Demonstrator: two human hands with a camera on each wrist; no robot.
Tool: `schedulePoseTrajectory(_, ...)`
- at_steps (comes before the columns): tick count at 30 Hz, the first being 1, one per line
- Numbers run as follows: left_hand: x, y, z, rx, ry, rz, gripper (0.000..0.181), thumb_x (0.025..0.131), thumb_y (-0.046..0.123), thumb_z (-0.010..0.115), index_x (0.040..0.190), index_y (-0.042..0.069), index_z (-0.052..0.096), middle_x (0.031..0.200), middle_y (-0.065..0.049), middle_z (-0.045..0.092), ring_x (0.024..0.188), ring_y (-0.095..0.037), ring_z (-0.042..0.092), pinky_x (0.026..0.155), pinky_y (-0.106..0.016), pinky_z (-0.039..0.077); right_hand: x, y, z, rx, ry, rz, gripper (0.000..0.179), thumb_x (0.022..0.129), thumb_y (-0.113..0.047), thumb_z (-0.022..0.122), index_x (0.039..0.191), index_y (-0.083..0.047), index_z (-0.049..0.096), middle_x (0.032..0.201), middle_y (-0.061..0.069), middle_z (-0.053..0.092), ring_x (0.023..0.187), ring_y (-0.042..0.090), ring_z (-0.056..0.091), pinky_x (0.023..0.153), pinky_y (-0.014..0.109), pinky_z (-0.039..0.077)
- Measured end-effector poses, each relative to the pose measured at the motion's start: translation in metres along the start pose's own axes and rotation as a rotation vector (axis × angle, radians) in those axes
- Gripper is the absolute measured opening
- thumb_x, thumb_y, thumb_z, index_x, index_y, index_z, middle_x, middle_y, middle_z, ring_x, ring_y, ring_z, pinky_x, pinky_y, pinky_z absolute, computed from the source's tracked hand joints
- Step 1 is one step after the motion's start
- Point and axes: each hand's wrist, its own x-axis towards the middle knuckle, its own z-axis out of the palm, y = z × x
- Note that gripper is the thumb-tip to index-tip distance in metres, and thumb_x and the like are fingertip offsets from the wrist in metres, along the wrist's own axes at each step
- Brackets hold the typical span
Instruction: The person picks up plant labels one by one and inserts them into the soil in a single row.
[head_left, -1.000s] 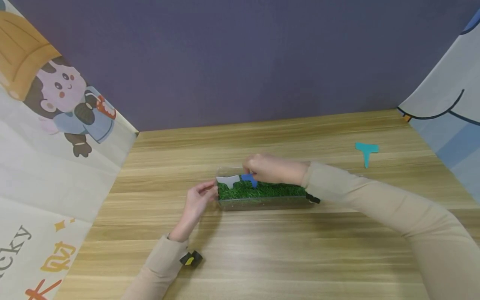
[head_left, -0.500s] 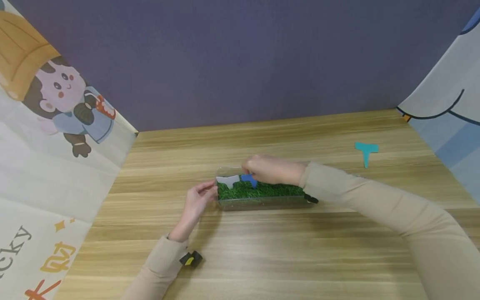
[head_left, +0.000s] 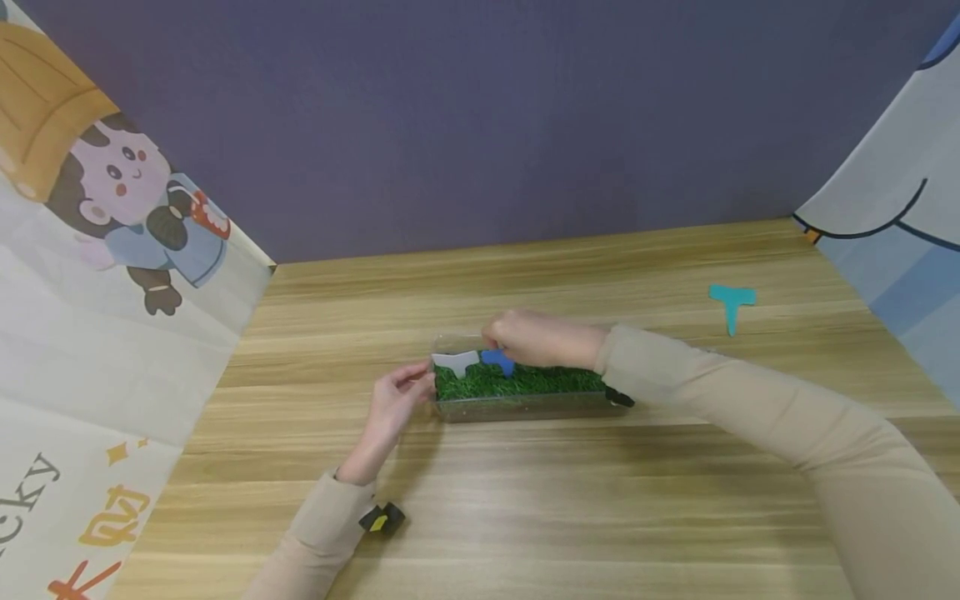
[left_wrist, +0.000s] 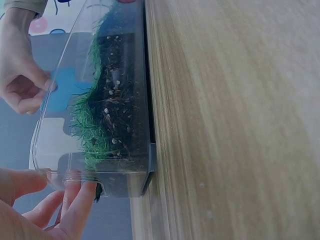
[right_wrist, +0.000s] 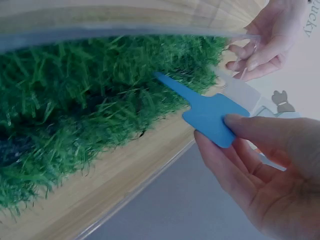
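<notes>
A clear plastic planter box (head_left: 528, 409) of dark soil and green artificial-looking grass (head_left: 558, 381) sits on the table. My right hand (head_left: 546, 337) pinches a blue T-shaped plant label (right_wrist: 215, 119) by its wide head, thumb on one face and fingers behind. The label's narrow stem points into the grass in the right wrist view, its tip among the blades. Left of it, a white plant label (head_left: 456, 362) stands in the grass near the box's end. My left hand (head_left: 393, 408) grips that left end, thumb by the rim and fingers against the end wall.
A teal T-shaped plant label (head_left: 732, 306) lies on the wooden table (head_left: 555, 517) at the back right. A purple-grey wall (head_left: 495, 125) rises behind the table, with printed cloth panels (head_left: 75, 333) on both sides.
My right hand and sleeve have shifted very slightly left, with the blue plant label still pinched. My left hand and the planter box stay where they were.
</notes>
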Motion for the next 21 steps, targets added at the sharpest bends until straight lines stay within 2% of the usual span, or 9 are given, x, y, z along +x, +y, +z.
schedulePoseTrajectory(7,-0.0009,0.0010,0.0009,-0.009,-0.001,-0.006,0.029,0.084,0.004,0.057,0.112,-0.005,0.055,0.103,-0.023,0.059,0.085,-0.029,0.061,0.079,-0.033,0.053,-0.0002,0.0038,0.0020,0.022,0.005,0.004,0.016,0.077,0.009,0.057,0.089,0.000,0.061,0.091,0.010,0.064,0.087,0.021,0.060,0.076,0.023,0.052)
schedulePoseTrajectory(21,-0.0006,0.0004,0.0011,-0.013,-0.002,0.005,0.029,0.083,0.003,0.057,0.112,-0.005,0.055,0.101,-0.023,0.060,0.083,-0.028,0.061,0.078,-0.032,0.053,-0.0008,-0.0011,0.0002,-0.013,0.004,-0.014,0.014,0.079,0.006,0.057,0.091,0.000,0.061,0.092,0.010,0.064,0.088,0.021,0.060,0.078,0.024,0.052)
